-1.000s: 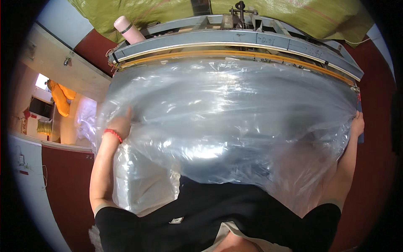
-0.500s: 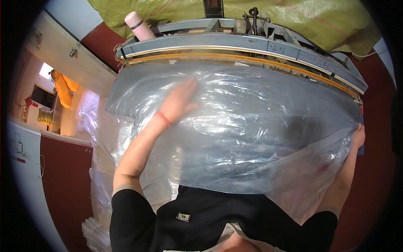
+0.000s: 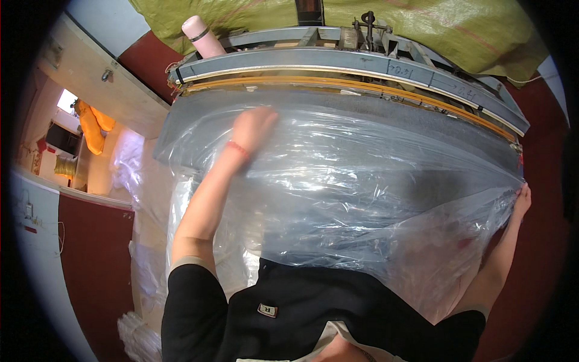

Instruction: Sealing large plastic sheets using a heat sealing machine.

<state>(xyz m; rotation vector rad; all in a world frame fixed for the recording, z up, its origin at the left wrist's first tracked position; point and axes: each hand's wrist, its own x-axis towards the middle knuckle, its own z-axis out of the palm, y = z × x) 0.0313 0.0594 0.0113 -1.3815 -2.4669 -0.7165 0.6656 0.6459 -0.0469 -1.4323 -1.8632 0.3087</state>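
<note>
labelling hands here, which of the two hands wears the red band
The left hand, over the clear plastic film, wears the red band at its wrist; the right hand, gripping the film's right edge, shows none.

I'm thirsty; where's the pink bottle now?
In the head view, the pink bottle is at the upper left, behind the grey metal beam, near its left end.

Black short-sleeved polo shirt (image 3: 338, 295), beige collar (image 3: 335, 333), open at the neck. Matching beige bands on both sleeve ends: left cuff (image 3: 192, 262), right cuff (image 3: 472, 310). Small rectangular chest patch (image 3: 268, 310), pale with dark edging and a dark mark. Red bracelet (image 3: 237, 149) on left wrist, blurred. Left hand (image 3: 253, 128) and right hand (image 3: 523, 199) bare, forearms (image 3: 199, 211) too.
</note>
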